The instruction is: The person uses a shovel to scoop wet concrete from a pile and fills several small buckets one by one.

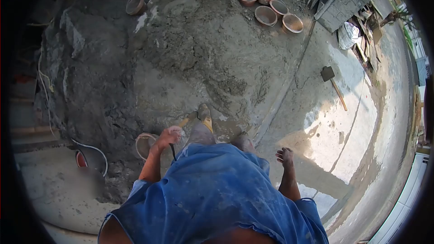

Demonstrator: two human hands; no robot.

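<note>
My left hand is closed at the left of my blue shirt, with a thin dark strip hanging just below it. What the fingers hold is partly hidden and I cannot make it out. Beside that wrist stands a bucket with a pale rim. A yellowish piece lies between this hand and my muddy boot. Out to the right, my right hand hangs over the concrete, its fingers loosely bent and apart, with nothing seen in them.
Wet grey mortar is heaped ahead of my feet. Several buckets cluster beyond it; another bucket lies tilted at the far left. A shovel lies on the right-hand slab. A white sack sits by scrap wood.
</note>
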